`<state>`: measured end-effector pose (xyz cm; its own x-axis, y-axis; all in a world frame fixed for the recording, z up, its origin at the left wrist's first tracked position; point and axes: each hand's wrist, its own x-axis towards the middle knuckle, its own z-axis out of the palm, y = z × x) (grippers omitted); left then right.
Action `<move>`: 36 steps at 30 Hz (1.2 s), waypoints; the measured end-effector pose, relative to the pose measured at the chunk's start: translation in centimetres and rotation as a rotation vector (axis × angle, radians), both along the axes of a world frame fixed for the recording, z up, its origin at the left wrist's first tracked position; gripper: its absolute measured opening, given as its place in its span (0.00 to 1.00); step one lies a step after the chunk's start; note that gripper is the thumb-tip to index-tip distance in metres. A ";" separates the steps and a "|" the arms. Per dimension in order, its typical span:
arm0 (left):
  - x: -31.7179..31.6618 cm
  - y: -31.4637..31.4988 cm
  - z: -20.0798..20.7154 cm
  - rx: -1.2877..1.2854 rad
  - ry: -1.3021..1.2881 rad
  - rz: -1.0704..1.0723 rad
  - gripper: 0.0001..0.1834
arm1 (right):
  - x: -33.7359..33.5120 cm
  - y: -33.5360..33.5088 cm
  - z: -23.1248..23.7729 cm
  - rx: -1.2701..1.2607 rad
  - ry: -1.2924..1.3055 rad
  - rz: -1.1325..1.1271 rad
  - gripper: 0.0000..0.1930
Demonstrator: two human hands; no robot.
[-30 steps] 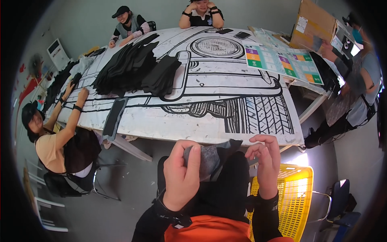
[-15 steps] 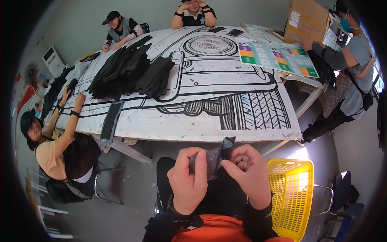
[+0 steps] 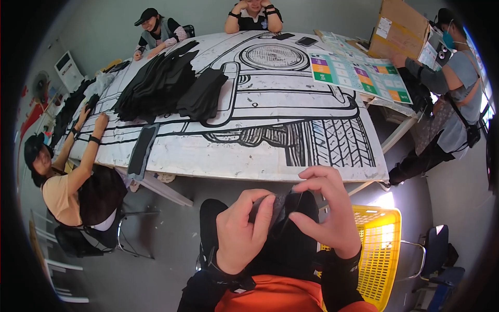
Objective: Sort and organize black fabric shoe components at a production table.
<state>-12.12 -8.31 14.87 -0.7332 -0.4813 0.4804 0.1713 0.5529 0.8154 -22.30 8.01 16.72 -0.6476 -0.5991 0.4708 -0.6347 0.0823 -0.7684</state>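
Observation:
A limp dark grey and black cloth piece (image 3: 279, 205) is held up over my lap, short of the table's near edge. My left hand (image 3: 243, 229) grips its left side, the thumb lying along the top. At its right edge, my right hand (image 3: 330, 213) has its fingers spread and curved, with thumb and fingertips apart beside the dark edge. Whether those fingertips press on the cloth is hard to see. A black strip with grey edges (image 3: 142, 152) hangs over the table's front edge, left of my hands.
A big pile of black cloth pieces (image 3: 156, 83) lies on the table (image 3: 249, 171), which has a line-drawn cover. A yellow basket (image 3: 382, 244) stands at my right. Several people sit or stand around the table. A cardboard box (image 3: 395, 31) and printed sheets (image 3: 358, 75) occupy the far right.
My right hand has uncurled its fingers and spread them, moving slightly right and up at the cloth's edge. My left hand keeps its grip on the cloth.

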 end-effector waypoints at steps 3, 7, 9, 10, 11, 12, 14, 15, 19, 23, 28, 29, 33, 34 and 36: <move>-0.2 -0.1 0.3 -0.025 0.013 0.008 0.05 | -0.6 0.0 -0.7 0.090 0.130 -0.054 0.18; -0.3 -1.5 0.8 0.029 -0.090 0.032 0.06 | -0.4 1.3 0.2 0.197 0.143 0.131 0.11; -0.6 -3.4 -0.1 0.134 -0.208 -0.030 0.10 | 0.0 1.7 0.5 0.207 0.235 0.298 0.10; -1.1 -4.1 -0.7 0.144 -0.211 -0.014 0.10 | 0.8 1.9 0.2 0.213 0.231 0.316 0.10; -1.6 -4.9 -1.3 0.273 -0.311 -0.179 0.10 | 1.6 2.0 -0.1 0.189 0.262 0.259 0.10; -1.8 -5.5 -1.6 0.409 -0.404 -0.334 0.10 | 2.0 2.0 -0.2 0.164 0.292 0.213 0.11; -1.7 -5.9 -1.9 0.453 -0.460 -0.342 0.09 | 1.7 2.2 -0.2 0.122 0.418 0.337 0.11; -1.6 -6.0 -2.1 0.500 -0.477 -0.411 0.09 | 1.4 2.3 -0.3 0.118 0.451 0.453 0.11; -0.7 -7.3 -1.7 0.646 -0.465 -0.485 0.10 | 0.0 1.4 -2.4 -0.093 0.363 0.699 0.08; -0.4 -6.9 -1.1 0.844 -0.335 -0.452 0.11 | -2.8 -0.3 -4.2 -0.468 0.209 0.812 0.08; 2.2 -5.9 2.2 0.787 -0.118 -0.043 0.11 | -5.4 -0.6 -2.4 -0.211 0.179 0.612 0.10; 3.1 -6.0 1.9 0.688 -0.112 0.036 0.10 | -5.6 -0.9 -1.9 -0.105 0.192 0.608 0.12; 3.9 -4.2 2.2 0.391 -0.008 0.192 0.05 | -4.0 -2.2 -2.8 -0.092 -0.122 0.557 0.08; 4.0 -3.6 2.2 0.357 0.037 0.202 0.05 | -3.3 -2.8 -3.2 -0.109 -0.119 0.537 0.08; 3.3 -2.9 2.2 0.311 0.077 0.167 0.04 | -2.0 -3.4 -3.9 -0.184 -0.236 0.317 0.10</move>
<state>-8.77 -11.16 17.08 -0.5992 -0.7234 0.3430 0.1675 0.3057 0.9373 -24.28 4.62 12.83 -0.5479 -0.7055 0.4494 -0.4117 -0.2402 -0.8791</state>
